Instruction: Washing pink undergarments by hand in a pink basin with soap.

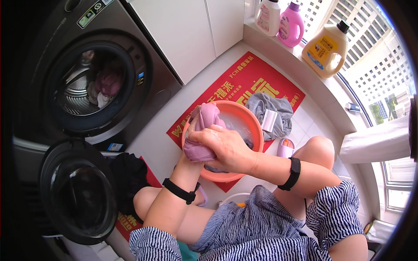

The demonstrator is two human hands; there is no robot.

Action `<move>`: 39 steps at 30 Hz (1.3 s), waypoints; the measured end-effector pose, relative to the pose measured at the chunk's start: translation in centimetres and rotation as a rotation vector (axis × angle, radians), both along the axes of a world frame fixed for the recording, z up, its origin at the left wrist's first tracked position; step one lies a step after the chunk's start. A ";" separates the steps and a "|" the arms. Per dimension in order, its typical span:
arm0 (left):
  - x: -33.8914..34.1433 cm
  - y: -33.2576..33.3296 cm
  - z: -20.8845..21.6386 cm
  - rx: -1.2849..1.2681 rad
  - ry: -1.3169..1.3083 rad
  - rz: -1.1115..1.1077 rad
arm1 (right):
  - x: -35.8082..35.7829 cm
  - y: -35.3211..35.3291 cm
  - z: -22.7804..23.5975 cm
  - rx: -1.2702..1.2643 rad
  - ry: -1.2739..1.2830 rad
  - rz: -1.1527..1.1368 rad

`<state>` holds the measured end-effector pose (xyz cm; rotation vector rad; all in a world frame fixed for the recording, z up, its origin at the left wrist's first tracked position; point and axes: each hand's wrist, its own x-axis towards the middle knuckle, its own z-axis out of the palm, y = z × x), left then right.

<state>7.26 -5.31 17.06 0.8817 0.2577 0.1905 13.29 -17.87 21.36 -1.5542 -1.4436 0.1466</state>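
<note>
A bunched pink garment (pixel 203 143) is squeezed between my two hands, above the left side of an orange basin (pixel 257 126). My right hand (pixel 228 148) lies over its near side with the fingers closed round the cloth. Much of my left hand (pixel 191 127) is hidden behind the pink folds; its visible fingers curl round the far left side. Bubbly water (pixel 237 124) shows in the basin, with some dark cloth partly in sight at its near side. Right beside the rim, a crumpled grey garment (pixel 278 108) lies on the floor, a white rectangular piece (pixel 269 121) on top.
At left stands a front-loading washing machine (pixel 152 65), its round door (pixel 78 191) swung wide, pink and white laundry (pixel 106 85) inside. Black cloth (pixel 128 180) lies below. Detergent bottles (pixel 324 50) line the window ledge. A red mat (pixel 244 74) lies under the basin.
</note>
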 end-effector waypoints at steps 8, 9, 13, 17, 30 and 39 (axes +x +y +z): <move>-0.9 -0.8 2.9 -0.186 0.272 0.173 | -0.6 1.0 -2.4 0.073 -0.380 0.017; -1.0 -0.1 1.4 -0.186 0.271 0.175 | -0.7 1.1 -2.6 0.074 -0.380 0.019; -0.6 2.7 -4.0 -0.580 -0.188 -0.278 | -0.8 1.3 -3.2 0.033 -0.411 -0.013; -0.6 2.1 -2.8 -0.545 -0.122 -0.229 | -0.5 1.2 -3.0 -0.095 -0.436 -0.019; -0.5 1.5 2.0 -0.289 0.298 0.176 | 6.8 2.7 -3.8 -0.329 0.430 -0.382; -1.0 1.3 4.1 -0.073 0.235 0.040 | 6.2 0.3 -2.3 -0.271 0.648 0.259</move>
